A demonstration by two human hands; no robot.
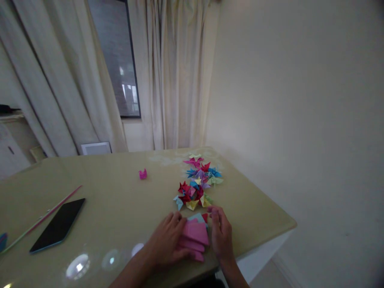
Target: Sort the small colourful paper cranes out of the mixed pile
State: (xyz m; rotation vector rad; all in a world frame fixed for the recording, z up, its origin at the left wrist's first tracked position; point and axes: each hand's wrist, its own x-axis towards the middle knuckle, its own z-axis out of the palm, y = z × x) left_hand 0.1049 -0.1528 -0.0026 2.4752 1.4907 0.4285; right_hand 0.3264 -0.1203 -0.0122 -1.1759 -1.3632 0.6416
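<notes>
A small stack of pink paper sheets point(195, 235), with a light blue and a red sheet showing at its far end, lies near the table's front edge. My left hand point(166, 244) rests on the left side of the stack, fingers curled around its edge. My right hand point(221, 234) presses against the stack's right side, fingers bent onto the paper. Just beyond the hands lies a heap of several folded origami pieces point(196, 183) in red, blue, yellow, purple and green. A single pink folded piece point(143, 174) sits alone further left.
A black phone point(58, 225) lies face up at the left, beside a thin pink stick point(42, 218). The beige table point(114, 192) ends at a corner on the right point(292, 226). Curtains and a window stand behind; a bare wall is at the right.
</notes>
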